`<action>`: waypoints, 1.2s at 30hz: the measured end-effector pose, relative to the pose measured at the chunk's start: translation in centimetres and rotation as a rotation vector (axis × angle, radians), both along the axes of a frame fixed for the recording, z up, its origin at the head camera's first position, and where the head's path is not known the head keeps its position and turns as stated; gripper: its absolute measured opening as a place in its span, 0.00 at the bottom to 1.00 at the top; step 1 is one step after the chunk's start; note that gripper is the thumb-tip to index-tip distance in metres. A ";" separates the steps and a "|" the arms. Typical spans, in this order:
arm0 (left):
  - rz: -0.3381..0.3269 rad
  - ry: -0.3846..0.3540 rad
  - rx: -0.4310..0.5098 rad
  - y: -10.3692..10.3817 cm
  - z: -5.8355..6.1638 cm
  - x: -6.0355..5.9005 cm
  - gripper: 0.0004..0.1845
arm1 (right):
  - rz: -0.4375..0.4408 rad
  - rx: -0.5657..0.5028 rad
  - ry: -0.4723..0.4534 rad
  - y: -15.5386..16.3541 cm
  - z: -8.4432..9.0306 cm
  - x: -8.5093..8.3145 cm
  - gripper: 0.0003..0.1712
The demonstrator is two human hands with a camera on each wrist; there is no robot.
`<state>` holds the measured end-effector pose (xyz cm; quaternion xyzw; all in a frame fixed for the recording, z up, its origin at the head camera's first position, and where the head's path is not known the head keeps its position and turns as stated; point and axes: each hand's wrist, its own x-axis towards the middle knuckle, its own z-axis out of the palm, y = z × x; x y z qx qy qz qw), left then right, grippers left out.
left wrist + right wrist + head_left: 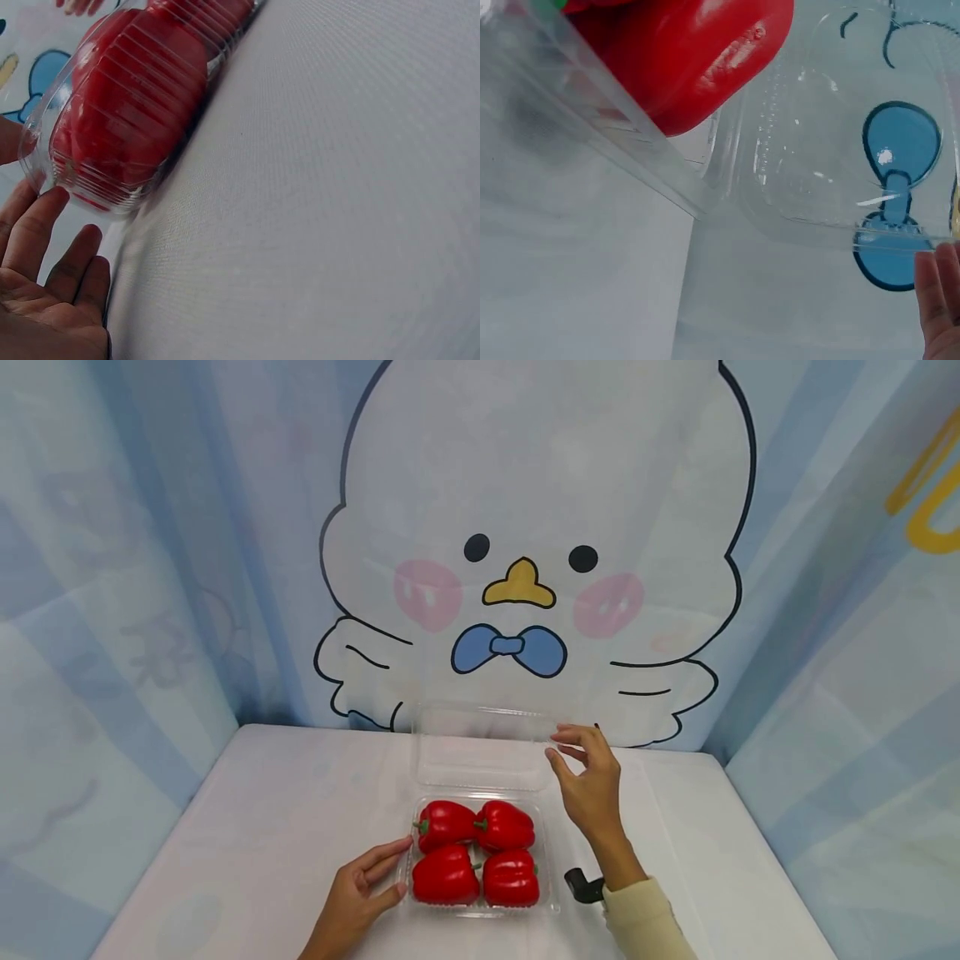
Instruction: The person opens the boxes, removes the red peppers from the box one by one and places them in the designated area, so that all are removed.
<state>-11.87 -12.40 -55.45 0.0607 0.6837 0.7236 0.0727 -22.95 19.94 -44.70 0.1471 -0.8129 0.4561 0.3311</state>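
A clear plastic clamshell tray (547,860) sits on the white table and holds several red bell peppers (446,875). Its hinged lid (480,752) stands open behind it. My left hand (402,867) lies flat on the table with straight fingers touching the tray's left side. In the left wrist view the fingers (37,221) rest against the tray's corner (90,191), with the peppers (135,97) behind the ribbed wall. My right hand (562,750) hovers at the lid's upper right corner, its fingers loosely bent at the rim. The right wrist view shows fingertips (937,292) just under the lid's edge (810,150), and one pepper (697,52).
The white table (262,827) is boxed in by blue fabric walls on three sides. A large cartoon bird (525,527) is printed on the back wall, close behind the lid. A black wrist-camera mount (583,885) sits at my right wrist.
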 end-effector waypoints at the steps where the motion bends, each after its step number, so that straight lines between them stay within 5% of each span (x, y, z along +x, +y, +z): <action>1: 0.001 0.000 -0.004 0.0 0.0 0.0 0.27 | 0.008 -0.011 0.000 0.0 -0.3 -0.1 0.16; 7: 0.001 -0.001 -0.018 0.0 0.1 0.0 0.27 | 0.029 -0.043 -0.032 0.0 -1.5 -0.8 0.19; 28: -0.020 -0.014 -0.012 -0.2 0.1 -0.2 0.28 | -0.024 0.036 -0.384 0.6 -5.3 -2.0 0.25; 36: -0.032 0.017 -0.003 -0.3 0.0 -0.1 0.28 | 0.019 -0.032 -0.499 0.7 -5.8 -2.4 0.27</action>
